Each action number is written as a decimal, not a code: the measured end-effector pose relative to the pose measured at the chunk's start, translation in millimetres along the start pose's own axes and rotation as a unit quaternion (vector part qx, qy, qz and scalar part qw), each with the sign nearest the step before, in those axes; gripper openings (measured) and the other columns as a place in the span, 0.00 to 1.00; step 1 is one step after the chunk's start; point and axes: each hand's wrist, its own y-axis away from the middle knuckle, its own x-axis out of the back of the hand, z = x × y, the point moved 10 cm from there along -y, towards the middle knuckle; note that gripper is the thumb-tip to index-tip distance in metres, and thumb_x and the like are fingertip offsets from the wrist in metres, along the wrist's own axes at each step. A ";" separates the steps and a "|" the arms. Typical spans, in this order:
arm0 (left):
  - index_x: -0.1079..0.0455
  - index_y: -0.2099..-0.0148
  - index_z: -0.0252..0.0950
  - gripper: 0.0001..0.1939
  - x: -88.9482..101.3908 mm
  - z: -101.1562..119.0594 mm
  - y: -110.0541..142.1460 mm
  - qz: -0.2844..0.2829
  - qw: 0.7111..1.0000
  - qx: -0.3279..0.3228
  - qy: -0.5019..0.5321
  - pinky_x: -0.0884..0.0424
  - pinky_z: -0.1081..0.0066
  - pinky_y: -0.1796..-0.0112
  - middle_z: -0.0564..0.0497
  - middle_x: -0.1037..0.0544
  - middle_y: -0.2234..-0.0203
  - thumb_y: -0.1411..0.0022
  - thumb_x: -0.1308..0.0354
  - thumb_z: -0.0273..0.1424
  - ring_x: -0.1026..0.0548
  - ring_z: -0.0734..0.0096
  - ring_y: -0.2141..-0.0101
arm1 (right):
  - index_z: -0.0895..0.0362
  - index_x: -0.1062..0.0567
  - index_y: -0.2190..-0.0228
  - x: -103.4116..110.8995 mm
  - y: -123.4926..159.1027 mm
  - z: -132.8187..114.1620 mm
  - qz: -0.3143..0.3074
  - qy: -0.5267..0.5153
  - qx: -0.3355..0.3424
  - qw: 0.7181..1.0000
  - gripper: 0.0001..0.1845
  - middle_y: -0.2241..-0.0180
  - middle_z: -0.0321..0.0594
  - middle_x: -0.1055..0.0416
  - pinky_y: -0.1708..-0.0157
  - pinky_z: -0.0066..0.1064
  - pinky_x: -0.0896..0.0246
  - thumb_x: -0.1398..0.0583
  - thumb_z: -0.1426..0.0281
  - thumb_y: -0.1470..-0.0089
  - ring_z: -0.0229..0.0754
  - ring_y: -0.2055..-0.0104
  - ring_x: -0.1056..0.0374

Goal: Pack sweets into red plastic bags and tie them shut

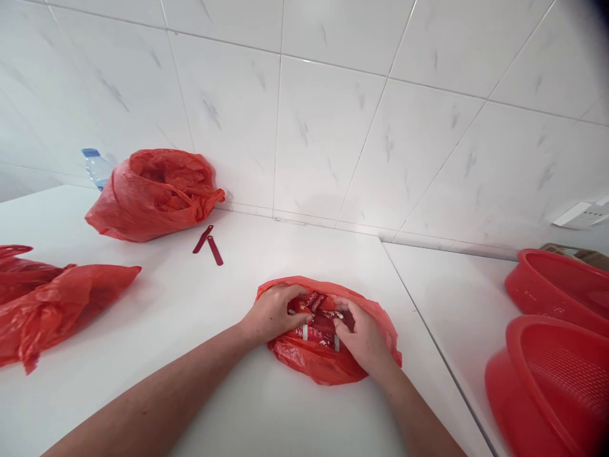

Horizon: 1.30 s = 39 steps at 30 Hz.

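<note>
A small red plastic bag [304, 358] lies on the white counter [200, 298] in front of me, open at the top. Red and white packets [318, 331] show inside it. My left hand [272, 313] rests on the bag's left side, its fingers curled over the rim and onto the packets. At the right side of the opening, my right hand [364, 339] has its fingers bent down among the packets. Both hands appear closed around the packets and bag edge.
A bigger red bag [155, 193] stands open by the tiled wall, a clear bottle with a blue cap [96, 166] behind it. Two dark red strips [208, 244] lie near it. Another red bag [52, 304] lies at left. Two red baskets [552, 374] sit at right.
</note>
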 end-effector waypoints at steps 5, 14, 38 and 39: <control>0.28 0.59 0.44 0.10 -0.7 -6.5 0.0 0.003 1.000 0.029 -0.004 0.30 0.69 0.65 0.55 0.22 0.67 0.44 0.46 0.34 0.26 0.67 0.65 | 0.49 0.29 0.55 0.5 -0.4 0.6 0.004 -0.004 0.000 1.000 0.16 0.52 0.37 0.30 0.51 0.39 0.36 0.47 0.64 0.45 0.45 0.49 0.34; 0.29 0.59 0.44 0.10 13.6 -6.5 2.0 0.067 0.996 0.032 0.042 0.30 0.71 0.61 0.57 0.21 0.63 0.37 0.52 0.35 0.25 0.69 0.62 | 0.49 0.27 0.61 19.9 4.3 -9.8 0.075 -0.078 -0.003 0.994 0.15 0.57 0.35 0.27 0.53 0.35 0.35 0.49 0.57 0.43 0.42 0.53 0.32; 0.39 0.43 0.39 0.29 -11.7 43.4 30.9 -0.032 0.978 -0.159 -0.129 0.29 0.62 0.56 0.44 0.26 0.51 0.47 0.37 0.33 0.28 0.58 0.53 | 0.57 0.31 0.74 39.0 -10.3 52.6 0.046 -0.444 -0.139 0.884 0.17 0.79 0.32 0.34 0.85 0.20 0.52 0.37 0.56 0.53 0.29 0.81 0.42; 0.39 0.43 0.39 0.27 -7.5 41.3 30.9 -0.011 0.979 -0.154 -0.132 0.29 0.62 0.55 0.44 0.27 0.50 0.44 0.39 0.33 0.28 0.58 0.52 | 0.57 0.31 0.75 37.4 -9.6 45.3 0.032 -0.434 -0.122 0.892 0.17 0.79 0.32 0.35 0.85 0.20 0.52 0.38 0.55 0.52 0.29 0.82 0.43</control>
